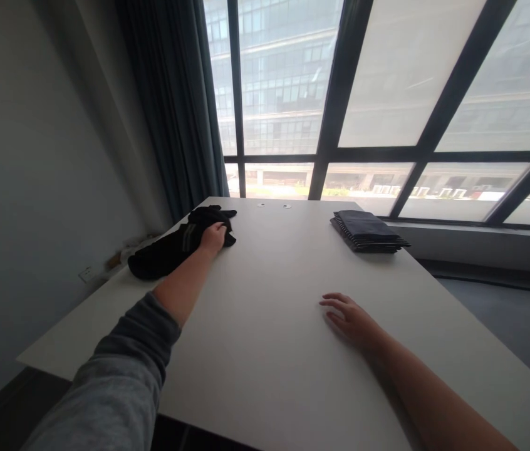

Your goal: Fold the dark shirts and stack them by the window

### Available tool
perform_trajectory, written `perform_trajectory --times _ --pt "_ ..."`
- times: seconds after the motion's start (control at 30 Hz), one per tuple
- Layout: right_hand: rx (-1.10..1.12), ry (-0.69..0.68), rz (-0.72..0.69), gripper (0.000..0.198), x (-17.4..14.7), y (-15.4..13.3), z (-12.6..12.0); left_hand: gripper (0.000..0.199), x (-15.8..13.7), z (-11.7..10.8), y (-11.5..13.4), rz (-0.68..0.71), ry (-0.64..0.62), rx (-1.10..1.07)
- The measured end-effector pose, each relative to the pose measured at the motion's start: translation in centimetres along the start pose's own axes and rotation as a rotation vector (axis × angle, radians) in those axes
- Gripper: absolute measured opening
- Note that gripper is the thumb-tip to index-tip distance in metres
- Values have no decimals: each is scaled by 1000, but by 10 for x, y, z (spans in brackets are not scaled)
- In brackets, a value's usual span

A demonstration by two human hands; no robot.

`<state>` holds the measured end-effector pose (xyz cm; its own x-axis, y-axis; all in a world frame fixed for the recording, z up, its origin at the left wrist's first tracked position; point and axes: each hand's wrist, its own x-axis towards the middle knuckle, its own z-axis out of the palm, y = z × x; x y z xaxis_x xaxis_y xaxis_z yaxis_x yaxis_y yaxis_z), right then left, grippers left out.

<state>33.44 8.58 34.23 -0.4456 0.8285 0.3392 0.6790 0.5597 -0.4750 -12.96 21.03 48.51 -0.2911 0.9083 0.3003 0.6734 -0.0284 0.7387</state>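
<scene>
The fingers (222, 227) of the left hand (212, 238) are closed on a fold at the right end of a heap of black clothing (164, 252), gripping it from above. The heap lies rumpled along the left edge of the desk (265, 351), toward the far left corner, with loose ends poking out past the hand on the desk's far side. Pale stripes (187, 237) cross the cloth just beside the wrist; whether it is one garment or several, I cannot tell. A grey sleeve (126, 344) with a darker cuff is pushed up the left forearm, which reaches in over the near edge.

The right hand (347, 318) holds nothing. Its fingers are parted and slightly bent, pointing toward the desk's left edge, low over the bare white top to the right of the middle; whether they touch the surface is unclear. The right forearm is bare.

Near the far right corner, against the right edge, sits a neat stack of folded dark grey cloth (367, 227), its layers showing striped edges. Two small round fittings (286, 206) are set close to the far edge. Beyond that edge stand a tall dark-framed window (284, 94) and, at the far left corner, a dark blue curtain (171, 100).
</scene>
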Motion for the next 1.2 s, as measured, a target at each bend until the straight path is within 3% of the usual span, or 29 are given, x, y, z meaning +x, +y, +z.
perform_trajectory --times 0.1,0.17,0.27,0.33,0.4,0.5,0.67,0.73,0.83,0.93,1.03,1.1,1.2 --pt "7 73 -86 35 0 -19 -9 38 -74 41 17 154 -222 -131" --pt "-3 115 -125 38 -1 -33 -14 33 -127 56 16 216 -379 -186" --pt "-18 101 -170 44 0 -53 -16 30 -184 59 9 281 -615 -239" --pt "-24 36 -210 48 1 -66 -12 28 -200 53 7 328 -756 -257" --pt "-26 -28 -261 57 3 -78 -2 25 -205 46 8 356 -804 -284" --pt "-52 -26 -293 58 10 -97 16 22 -200 40 11 349 -741 -354" --pt "-146 -24 -213 16 26 -124 39 17 -194 41 5 343 -671 -370" --pt "-150 -62 -151 5 31 -127 41 18 -191 42 0 423 -719 -287" --pt "-71 -50 -9 5 32 -122 34 34 -186 46 -8 577 -759 -110" --pt "112 4 126 15 28 -115 21 31 -181 52 -14 606 -644 -20" --pt "419 113 169 29 23 -116 12 26 -179 58 -17 554 -515 -42" --pt "704 155 200 37 20 -121 11 40 -181 59 -18 498 -511 -105" --pt "1134 141 296 54 18 -127 11 72 -187 58 -16 386 -623 -190"
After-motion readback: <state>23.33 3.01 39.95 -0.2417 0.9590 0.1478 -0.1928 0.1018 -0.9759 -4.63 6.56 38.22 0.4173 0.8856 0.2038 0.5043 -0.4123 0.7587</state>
